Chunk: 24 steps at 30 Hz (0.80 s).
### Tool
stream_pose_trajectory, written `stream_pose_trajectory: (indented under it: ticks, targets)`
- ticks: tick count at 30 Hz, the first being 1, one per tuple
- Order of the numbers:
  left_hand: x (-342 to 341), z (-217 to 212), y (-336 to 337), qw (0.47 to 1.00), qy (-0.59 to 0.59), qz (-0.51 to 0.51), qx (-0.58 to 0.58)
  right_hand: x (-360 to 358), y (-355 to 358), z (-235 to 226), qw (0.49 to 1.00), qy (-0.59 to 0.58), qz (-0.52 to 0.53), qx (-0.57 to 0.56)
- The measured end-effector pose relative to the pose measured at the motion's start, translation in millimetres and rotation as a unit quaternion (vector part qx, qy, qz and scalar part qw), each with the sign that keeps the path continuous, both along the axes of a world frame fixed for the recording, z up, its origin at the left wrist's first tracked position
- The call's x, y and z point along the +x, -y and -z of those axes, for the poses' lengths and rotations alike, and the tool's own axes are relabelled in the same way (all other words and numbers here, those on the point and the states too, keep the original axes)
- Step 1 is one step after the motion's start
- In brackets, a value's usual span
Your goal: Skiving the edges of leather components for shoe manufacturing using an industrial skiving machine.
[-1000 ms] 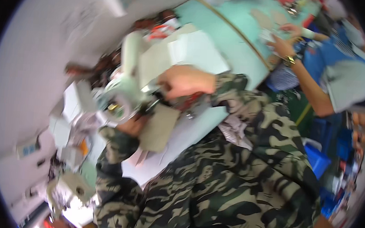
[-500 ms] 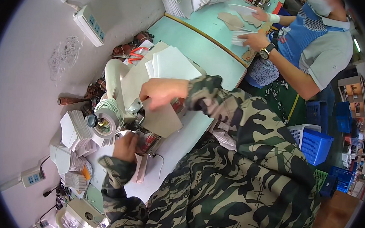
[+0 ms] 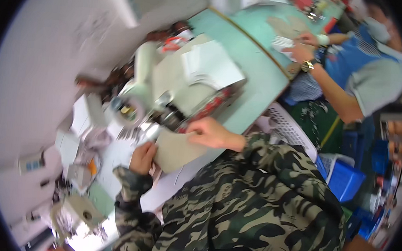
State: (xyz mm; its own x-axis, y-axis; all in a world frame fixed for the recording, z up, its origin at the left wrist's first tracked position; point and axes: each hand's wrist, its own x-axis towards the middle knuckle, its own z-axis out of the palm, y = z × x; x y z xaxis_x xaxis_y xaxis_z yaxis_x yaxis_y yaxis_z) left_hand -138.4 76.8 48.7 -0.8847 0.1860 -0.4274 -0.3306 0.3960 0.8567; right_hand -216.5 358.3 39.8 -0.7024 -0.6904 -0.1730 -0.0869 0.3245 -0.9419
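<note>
A flat beige panel [image 3: 176, 152], like card or sheet material, lies between my two hands in front of the machine. My right hand [image 3: 213, 134] pinches its upper right edge, thumb and fingers closed. At the panel's left edge is my left hand [image 3: 143, 158], with fingers bent and closed on it. Just beyond the panel stands a pale industrial machine [image 3: 144, 68] that looks like a sewing machine, its metal head [image 3: 168, 116] close to the panel's far edge. A stack of white panels [image 3: 212, 65] rests on the machine's beige bed. The picture is blurred by motion.
Stacks of folded white pieces [image 3: 87, 116] stand left of the machine, along the wall. A second pale machine [image 3: 83, 210] is at lower left. Across the pale green table [image 3: 260, 73], a co-worker in a blue apron handles pieces. Blue baskets [image 3: 346, 180] stand at right.
My right hand has come back from near the white stack toward me, bringing the beige panel lower. My left hand now meets the panel's left edge. The whole view has shifted.
</note>
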Motion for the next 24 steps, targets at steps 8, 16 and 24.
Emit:
stream_pose_trajectory:
  ticks: [8, 16, 24]
  targets:
    - [-33.9, -5.5, -11.3, 0.985, -0.073, 0.033, -0.154, 19.7, 6.7, 6.9, 0.958, 0.26, 0.112, -0.052]
    - [-66.6, -5.1, -25.3, 0.964, -0.112, 0.099, -0.221, 16.7, -18.0, 8.8, 0.956, 0.244, 0.131, -0.098]
    - [-15.0, 34.0, 48.0, 0.839, -0.102, 0.147, -0.513, -77.9, -70.4, -84.1, 0.788, -0.552, 0.271, 0.032]
